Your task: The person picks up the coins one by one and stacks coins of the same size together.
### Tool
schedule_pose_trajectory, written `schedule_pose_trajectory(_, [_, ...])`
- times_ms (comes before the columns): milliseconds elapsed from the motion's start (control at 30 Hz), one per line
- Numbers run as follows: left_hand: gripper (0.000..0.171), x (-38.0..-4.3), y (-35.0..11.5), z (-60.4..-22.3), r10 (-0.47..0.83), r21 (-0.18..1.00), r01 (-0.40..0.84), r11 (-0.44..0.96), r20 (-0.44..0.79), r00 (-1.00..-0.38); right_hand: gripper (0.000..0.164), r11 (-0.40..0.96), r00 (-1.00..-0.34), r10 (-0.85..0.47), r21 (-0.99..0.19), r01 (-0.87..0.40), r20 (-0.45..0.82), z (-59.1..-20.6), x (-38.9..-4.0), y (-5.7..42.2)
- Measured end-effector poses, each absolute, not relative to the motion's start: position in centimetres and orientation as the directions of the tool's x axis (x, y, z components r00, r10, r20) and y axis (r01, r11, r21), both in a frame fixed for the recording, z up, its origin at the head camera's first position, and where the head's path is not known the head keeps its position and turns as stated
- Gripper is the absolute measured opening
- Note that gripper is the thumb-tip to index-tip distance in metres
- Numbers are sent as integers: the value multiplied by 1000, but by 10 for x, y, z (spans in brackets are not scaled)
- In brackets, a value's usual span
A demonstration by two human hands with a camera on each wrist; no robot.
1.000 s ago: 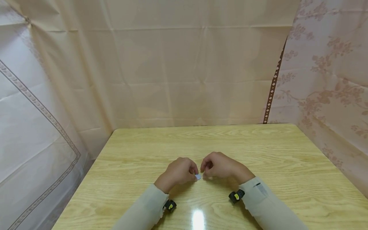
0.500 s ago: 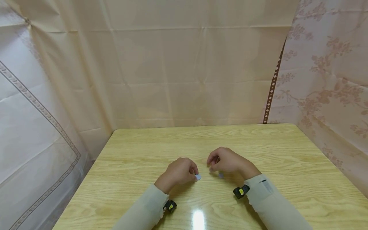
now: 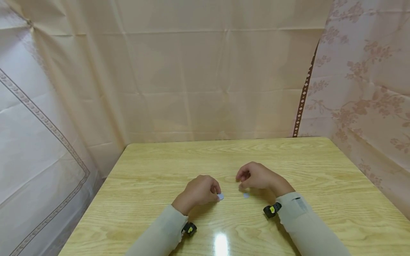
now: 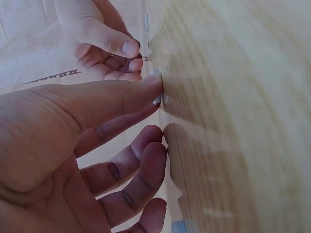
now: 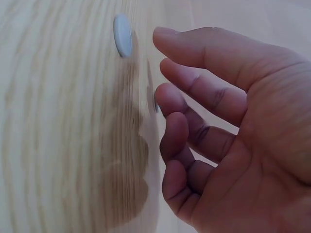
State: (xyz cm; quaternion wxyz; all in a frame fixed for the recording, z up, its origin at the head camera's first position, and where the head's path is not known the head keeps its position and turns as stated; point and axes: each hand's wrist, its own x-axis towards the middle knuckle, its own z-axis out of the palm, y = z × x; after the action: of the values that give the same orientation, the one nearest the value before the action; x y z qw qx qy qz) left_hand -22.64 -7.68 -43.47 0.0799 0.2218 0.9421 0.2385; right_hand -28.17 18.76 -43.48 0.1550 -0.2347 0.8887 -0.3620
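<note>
My left hand (image 3: 200,190) rests low at the middle of the wooden table (image 3: 160,160), thumb and forefinger pinching a small flat white piece (image 3: 220,196) at the tabletop. In the left wrist view most of that piece (image 4: 157,100) is covered by the thumb. To the right, my right hand (image 3: 257,176) hovers with loosely bent fingers, holding nothing. Just below it a small pale disc (image 3: 246,195) lies flat on the wood; the right wrist view shows this rounded disc (image 5: 123,35) beside the thumb tip, apart from it.
Behind the right fingertips, part of another thin piece (image 5: 156,104) shows. A small bluish thing (image 4: 179,226) sits at the bottom of the left wrist view. A beige curtain (image 3: 205,78) hangs behind the table, and a flowered cloth (image 3: 368,89) on the right.
My right hand has moved right and slightly farther back, away from the left fingertips, uncovering the pale disc on the table. My left hand keeps its place and its pinch.
</note>
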Motion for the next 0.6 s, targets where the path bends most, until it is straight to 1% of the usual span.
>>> schedule_pose_trajectory(133, [10, -227, -78, -436, 458, 497, 377, 782, -47, -888, 22, 633, -840, -528, -717, -292, -125, -434, -282, 193])
schedule_pose_trajectory(600, [10, -226, -78, -435, 454, 503, 371, 781, -49, -889, 26, 593, -800, -580, -753, -285, -153, -432, -285, 209])
